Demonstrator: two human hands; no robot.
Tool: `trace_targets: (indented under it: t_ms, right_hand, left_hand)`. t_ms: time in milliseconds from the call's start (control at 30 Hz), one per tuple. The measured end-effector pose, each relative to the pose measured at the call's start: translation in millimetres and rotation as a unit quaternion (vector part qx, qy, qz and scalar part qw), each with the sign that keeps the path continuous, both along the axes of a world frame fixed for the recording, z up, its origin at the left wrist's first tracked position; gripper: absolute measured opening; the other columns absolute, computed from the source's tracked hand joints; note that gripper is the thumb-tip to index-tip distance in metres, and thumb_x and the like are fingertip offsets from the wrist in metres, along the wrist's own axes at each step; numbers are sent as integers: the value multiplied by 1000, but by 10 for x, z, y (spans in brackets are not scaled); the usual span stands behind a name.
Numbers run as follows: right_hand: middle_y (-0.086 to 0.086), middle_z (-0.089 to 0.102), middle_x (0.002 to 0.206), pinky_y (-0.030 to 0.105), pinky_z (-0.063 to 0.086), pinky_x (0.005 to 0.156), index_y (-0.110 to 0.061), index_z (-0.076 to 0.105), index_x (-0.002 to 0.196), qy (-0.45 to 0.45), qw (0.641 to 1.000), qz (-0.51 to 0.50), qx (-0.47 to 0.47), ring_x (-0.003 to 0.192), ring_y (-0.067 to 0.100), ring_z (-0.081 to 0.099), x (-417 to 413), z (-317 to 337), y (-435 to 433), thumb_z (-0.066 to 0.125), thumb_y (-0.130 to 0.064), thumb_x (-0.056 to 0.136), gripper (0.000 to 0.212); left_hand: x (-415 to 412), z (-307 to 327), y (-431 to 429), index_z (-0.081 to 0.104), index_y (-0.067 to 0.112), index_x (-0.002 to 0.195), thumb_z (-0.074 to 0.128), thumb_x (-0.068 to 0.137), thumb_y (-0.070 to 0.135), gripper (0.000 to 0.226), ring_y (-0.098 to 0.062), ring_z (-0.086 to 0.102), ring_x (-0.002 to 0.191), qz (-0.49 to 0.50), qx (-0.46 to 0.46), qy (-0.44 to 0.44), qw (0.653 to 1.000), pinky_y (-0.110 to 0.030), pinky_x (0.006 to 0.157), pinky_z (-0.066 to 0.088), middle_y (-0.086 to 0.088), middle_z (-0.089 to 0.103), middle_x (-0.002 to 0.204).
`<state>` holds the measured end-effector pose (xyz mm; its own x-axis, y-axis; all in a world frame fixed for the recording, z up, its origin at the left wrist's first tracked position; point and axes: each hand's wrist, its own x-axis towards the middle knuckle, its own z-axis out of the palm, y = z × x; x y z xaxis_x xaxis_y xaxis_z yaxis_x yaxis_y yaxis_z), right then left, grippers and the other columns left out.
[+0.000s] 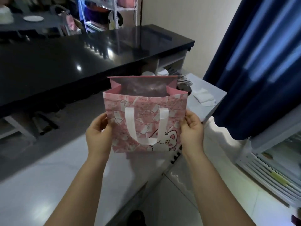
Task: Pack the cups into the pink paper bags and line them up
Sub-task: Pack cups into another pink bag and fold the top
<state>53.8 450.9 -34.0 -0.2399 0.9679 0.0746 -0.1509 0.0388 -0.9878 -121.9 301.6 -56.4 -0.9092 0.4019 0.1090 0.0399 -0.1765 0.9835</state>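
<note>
A pink paper bag [143, 111] with a cartoon cat print and a white ribbon handle hangs in the air in front of me, its mouth spread open and its inside dark. My left hand [97, 132] grips the bag's left edge. On the other side my right hand [192, 129] grips the right edge. Just behind the bag's top, white cups [154, 73] show as round rims on a low shelf, mostly hidden by the bag.
A long glossy black counter [65, 62] runs across the left and back. A pale low table [210, 101] with white napkins stands at the right, next to dark blue curtains [260, 62]. A white appliance [276, 168] sits at the lower right. The floor is pale tile.
</note>
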Motion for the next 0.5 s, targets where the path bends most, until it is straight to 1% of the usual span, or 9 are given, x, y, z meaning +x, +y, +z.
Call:
trace_targets:
  t_ms: [100, 167, 233, 300, 367, 400, 433, 467, 500]
  right_hand:
    - [-7, 75, 96, 25, 57, 75, -24, 67, 100, 3, 997, 79, 15, 93, 13, 70, -457, 114, 344, 52, -2, 97, 27]
    - [-9, 75, 96, 19, 55, 72, -21, 67, 102, 10, 992, 122, 22, 90, 8, 70, -697, 111, 566, 51, 1, 97, 28]
    - [-7, 75, 98, 19, 55, 73, -20, 66, 105, 8, 988, 157, 11, 92, 8, 70, -867, 21, 730, 49, 4, 96, 31]
    - [-1, 74, 102, 24, 56, 77, -20, 68, 107, -2, 980, 199, -14, 96, 15, 69, -977, -132, 867, 50, 5, 96, 32]
    - [3, 74, 99, 28, 56, 75, -22, 72, 100, -9, 968, 247, -43, 93, 20, 68, -1059, -296, 994, 48, 10, 92, 41]
    - [4, 74, 95, 30, 55, 73, -24, 74, 95, -18, 962, 267, -54, 89, 21, 67, -1101, -364, 1056, 45, 12, 88, 46]
    - [3, 73, 91, 31, 54, 72, -25, 74, 91, -30, 957, 282, -59, 86, 20, 66, -1144, -415, 1116, 43, 12, 85, 49]
    - [1, 73, 88, 30, 53, 71, -27, 75, 89, -39, 953, 294, -59, 84, 18, 65, -1191, -455, 1177, 41, 11, 82, 51]
    - [-1, 73, 86, 27, 53, 69, -29, 75, 88, -44, 949, 308, -60, 82, 15, 65, -1241, -482, 1242, 40, 11, 81, 53]
  left_hand:
    - [-424, 36, 143, 68, 45, 94, 65, 91, 10, 35, -1, 68, 88, 18, -7, 25, 999, -17, 69, 57, 18, 72, 93]
    - [-631, 18, 206, 67, 45, 94, 66, 90, 9, 36, -2, 68, 87, 35, -9, 40, 999, -17, 69, 56, 16, 72, 93]
    - [-721, -26, 211, 67, 46, 95, 67, 89, 8, 38, -3, 68, 88, 52, -18, 61, 997, -15, 69, 55, 15, 72, 94]
    - [-732, -130, 180, 66, 46, 97, 65, 90, 5, 41, -5, 67, 89, 74, -38, 75, 994, -15, 71, 54, 13, 71, 95]
    - [-696, -244, 147, 66, 44, 99, 65, 90, 6, 39, -11, 67, 91, 94, -60, 85, 990, -19, 74, 56, 9, 71, 97]
    - [-669, -283, 144, 66, 42, 100, 65, 90, 11, 33, -13, 67, 92, 102, -68, 91, 988, -21, 75, 56, 7, 70, 97]
    - [-637, -302, 157, 66, 42, 98, 63, 90, 20, 24, -13, 66, 90, 108, -72, 97, 987, -20, 75, 55, 8, 70, 96]
    - [-597, -293, 185, 66, 42, 96, 59, 90, 29, 16, -8, 65, 87, 117, -71, 104, 985, -16, 72, 53, 11, 69, 92]
    - [-555, -263, 223, 66, 41, 93, 54, 92, 36, 13, -3, 63, 82, 131, -68, 114, 982, -12, 69, 50, 15, 68, 88]
